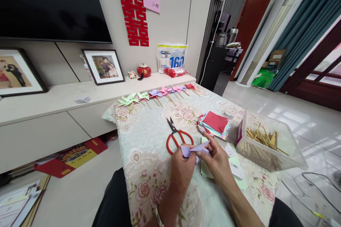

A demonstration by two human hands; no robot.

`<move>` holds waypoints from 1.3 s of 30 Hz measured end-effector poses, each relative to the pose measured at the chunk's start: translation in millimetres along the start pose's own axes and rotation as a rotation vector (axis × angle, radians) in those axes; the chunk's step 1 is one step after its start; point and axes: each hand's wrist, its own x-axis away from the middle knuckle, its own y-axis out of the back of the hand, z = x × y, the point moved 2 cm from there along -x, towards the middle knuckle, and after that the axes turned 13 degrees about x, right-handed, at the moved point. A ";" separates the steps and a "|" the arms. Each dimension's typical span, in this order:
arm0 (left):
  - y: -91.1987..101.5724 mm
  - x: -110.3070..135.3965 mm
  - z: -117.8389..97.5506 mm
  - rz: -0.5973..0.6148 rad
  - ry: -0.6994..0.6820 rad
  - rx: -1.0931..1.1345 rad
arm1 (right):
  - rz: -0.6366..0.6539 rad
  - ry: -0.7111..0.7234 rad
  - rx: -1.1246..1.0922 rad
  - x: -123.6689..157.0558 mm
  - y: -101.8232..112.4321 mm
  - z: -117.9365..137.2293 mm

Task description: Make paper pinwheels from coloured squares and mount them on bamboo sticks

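Note:
A lilac paper pinwheel (198,148), partly folded, is held between my two hands above the table's near part. My left hand (182,168) grips its left side, the fingers closed on the paper. On the right side my right hand (217,158) pinches the paper between thumb and fingers. Just beyond my left hand lie scissors (174,133) with red handles, blades pointing away. Coloured paper squares (213,122), red on top, are stacked past my right hand. Under and beside that hand are pale green paper sheets (241,181). What the fingertips cover at the pinwheel's centre is hidden.
Finished pinwheels (166,90) on sticks lie along the table's far edge. A clear plastic bin (269,149) of thin wooden sticks stands at the right. Behind is a white cabinet (106,90) with framed photos, a red pot (144,70) and a bag (172,58). Flowered cloth (149,166) covers the table.

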 end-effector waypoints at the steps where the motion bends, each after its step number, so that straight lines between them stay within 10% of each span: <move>1: -0.2 0.2 -0.9 0.000 -0.001 0.007 | -0.001 0.001 -0.006 0.2 0.1 0.3; 39: 1.3 2.8 6.7 -0.121 0.016 0.017 | -0.059 -0.053 0.018 1.9 -4.3 -4.2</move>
